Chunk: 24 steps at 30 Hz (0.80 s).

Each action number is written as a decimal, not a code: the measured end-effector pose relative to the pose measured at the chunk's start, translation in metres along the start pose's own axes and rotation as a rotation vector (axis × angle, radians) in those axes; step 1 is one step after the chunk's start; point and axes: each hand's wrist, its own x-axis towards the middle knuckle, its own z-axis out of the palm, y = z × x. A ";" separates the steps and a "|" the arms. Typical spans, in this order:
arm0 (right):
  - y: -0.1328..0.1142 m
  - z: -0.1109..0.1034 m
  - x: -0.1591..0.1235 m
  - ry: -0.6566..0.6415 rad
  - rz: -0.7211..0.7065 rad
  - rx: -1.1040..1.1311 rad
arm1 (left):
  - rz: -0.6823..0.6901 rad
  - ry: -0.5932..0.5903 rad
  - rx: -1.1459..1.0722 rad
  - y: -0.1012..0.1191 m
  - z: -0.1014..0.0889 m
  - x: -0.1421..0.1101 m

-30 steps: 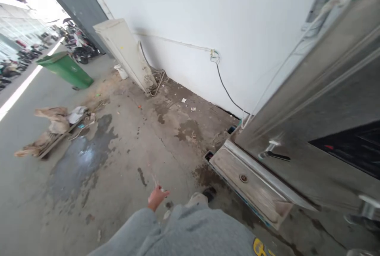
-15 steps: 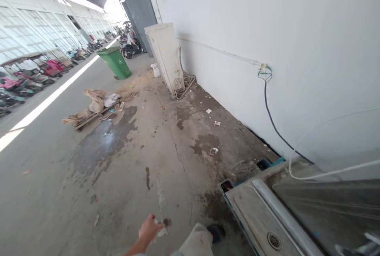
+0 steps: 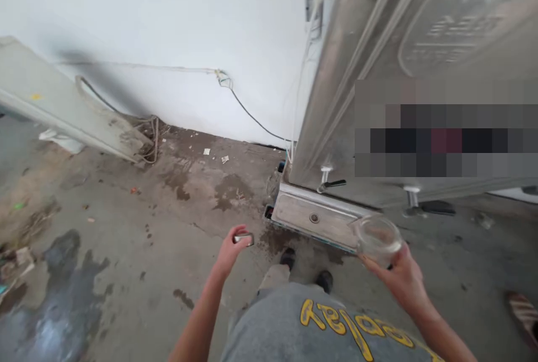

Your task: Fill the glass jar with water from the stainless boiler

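Observation:
My left hand (image 3: 230,251) is closed on a small round lid (image 3: 249,240) with a shiny metallic edge, held out over the floor left of the basin. My right hand (image 3: 404,279) wraps round a clear, wide-mouthed jar (image 3: 379,234), slightly blurred, at the near right end of the metal drip basin (image 3: 294,212). Its mouth faces up toward me, and no contents can be made out. Above the basin, a tap (image 3: 330,180) with a black lever juts from a big stainless steel dispenser (image 3: 378,65). A second tap (image 3: 414,199) sits farther right, beyond the jar.
A drain (image 3: 314,218) is set in the basin. A pale metal cabinet (image 3: 79,110) leans in view at left, beside a white wall (image 3: 176,14) with a dark cable (image 3: 256,118). Wet patches mark the concrete floor (image 3: 159,272). Another person's shoe (image 3: 521,311) shows at right.
My view has swung right, from the long yard to the steel dispenser. The right hand with the jar has come into view. My left hand is now higher in the picture, its lid visible.

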 end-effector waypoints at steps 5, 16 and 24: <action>0.033 0.054 0.028 -0.024 0.028 0.113 | 0.400 -0.281 0.041 0.127 0.043 0.005; 0.033 0.169 0.079 -0.104 0.078 0.311 | 0.606 -0.493 0.334 0.249 0.171 0.031; 0.003 0.185 0.095 -0.083 0.005 0.352 | 0.476 -0.487 0.600 0.254 0.234 0.049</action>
